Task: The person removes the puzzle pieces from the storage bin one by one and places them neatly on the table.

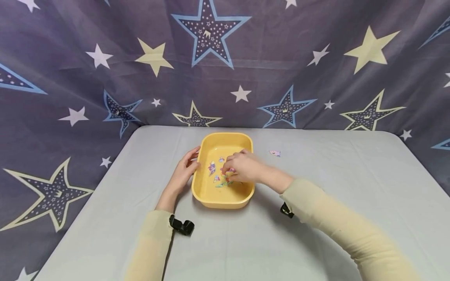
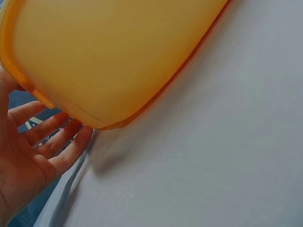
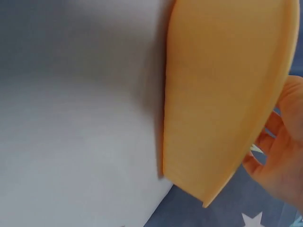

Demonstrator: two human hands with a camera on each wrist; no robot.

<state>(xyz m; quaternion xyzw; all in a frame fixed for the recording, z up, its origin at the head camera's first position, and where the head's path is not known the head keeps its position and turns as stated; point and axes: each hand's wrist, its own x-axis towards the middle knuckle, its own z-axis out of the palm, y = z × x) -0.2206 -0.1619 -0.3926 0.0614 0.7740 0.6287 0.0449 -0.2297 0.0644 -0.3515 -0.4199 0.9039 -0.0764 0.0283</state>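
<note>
A yellow plastic tub [image 1: 207, 197] with rounded corners stands on the table, with several small, flat, multicoloured pieces [image 1: 212, 168] scattered on its floor. My left hand [image 1: 184, 169] is at the tub's left side. Its spread fingers [image 2: 73, 149] touch the outer wall in the left wrist view. Over the right rim reaches my right hand [image 1: 244, 167], its bent fingers down among the pieces. I cannot tell whether it pinches one. In the right wrist view the tub's wall hides the fingertips of that hand [image 3: 281, 146].
One more small coloured piece [image 1: 275, 153] lies on the table to the right of the tub. The table [image 1: 337, 171] has a pale grey cover. Behind it and along its left side hangs a dark curtain [image 1: 260, 43] printed with stars.
</note>
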